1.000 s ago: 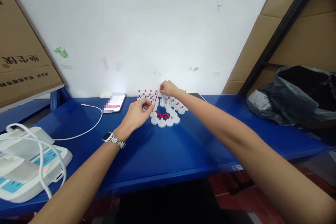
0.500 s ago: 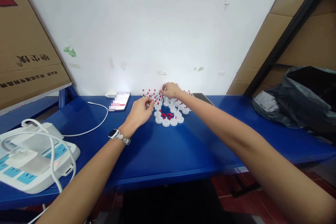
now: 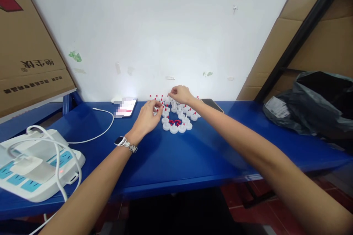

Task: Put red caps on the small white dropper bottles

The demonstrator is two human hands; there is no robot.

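My left hand, a watch with a metal band on its wrist, is closed in a pinch at the left side of a cluster of white round nozzle lids. A small red cap shows at its fingertips. Over the back of the cluster, my right hand has its fingers pinched together; what they hold is hidden. Many lids at the back carry red tips. The front white lids have bare nozzles and ring a small pile of loose red caps. My right forearm hides part of the cluster.
A lit phone lies at the left with a white cable. Nearer stands a white power strip. A dark flat device lies behind my right forearm. A black plastic bag sits at the right, cardboard on both sides.
Both hands stay almost in place at the cluster. The left fingers have shifted slightly. The whole view has turned a little.
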